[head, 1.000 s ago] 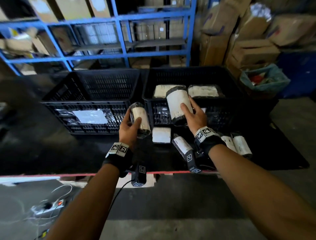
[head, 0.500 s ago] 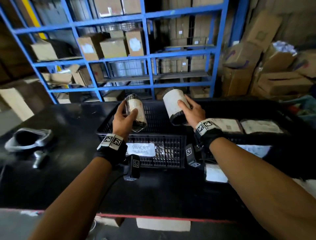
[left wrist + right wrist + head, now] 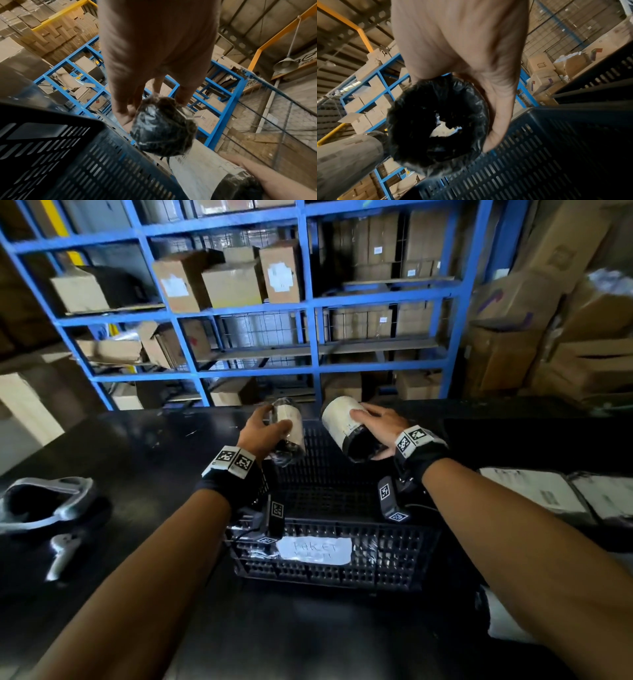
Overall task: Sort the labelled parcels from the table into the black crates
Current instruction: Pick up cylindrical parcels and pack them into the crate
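My left hand [image 3: 263,428] grips a small roll parcel [image 3: 288,426] wrapped in black plastic with a white label, held over the far left part of the left black crate [image 3: 329,568]. Its black end [image 3: 164,128] fills the left wrist view below my left hand [image 3: 147,94]. My right hand [image 3: 378,428] holds a bigger white-labelled roll parcel [image 3: 344,424] over the same crate's far right part. In the right wrist view my right hand [image 3: 488,94] curls round that roll's black end [image 3: 436,121]. A white paper sign [image 3: 314,550] is stuck on the crate's near wall.
Flat white-labelled parcels [image 3: 534,491] lie in the other crate at right. A grey headset [image 3: 41,503] and a controller [image 3: 63,553] sit on the black table [image 3: 154,460] at left. Blue shelving [image 3: 308,299] with cardboard boxes stands behind.
The view swung left and up from the right crate to the left one. Both hands carried their rolls forward and now hold them tilted over the left crate.
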